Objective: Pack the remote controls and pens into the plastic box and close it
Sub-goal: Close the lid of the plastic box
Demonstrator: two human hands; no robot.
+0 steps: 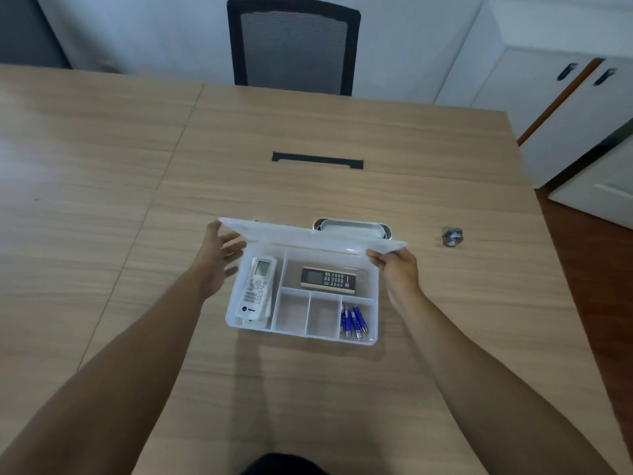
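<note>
the table [342,389] runs bare in front of the person, both forearms reaching out over it toward the box [301,334], which sits near the middle. at its near edge, the right small compartment holds the pens [352,320], blue ones lying bunched together; the two small compartments beside them look empty. along the left side the white remote [257,289] lies lengthwise in the long compartment, seemingly on top of something else white, though that is hard to tell. behind the small compartments the dark remote [327,278] lies crosswise in the wide one. so everything named in the task looks packed, and closing is what remains.

the left hand [214,260] is spread, fingers apart, at the left end of the lid [308,234]; whether it touches the lid i cannot tell. the right hand [394,265] pinches the lid's right corner between thumb and fingers. the lid stands raised over the back of the box, likely held at both ends so it comes down level and seats on the rim all round.

just behind the lid a metal tray [352,225] shows, a small metal piece [452,236] lies well to the right, and a chair [293,46] stands at the far edge.
</note>
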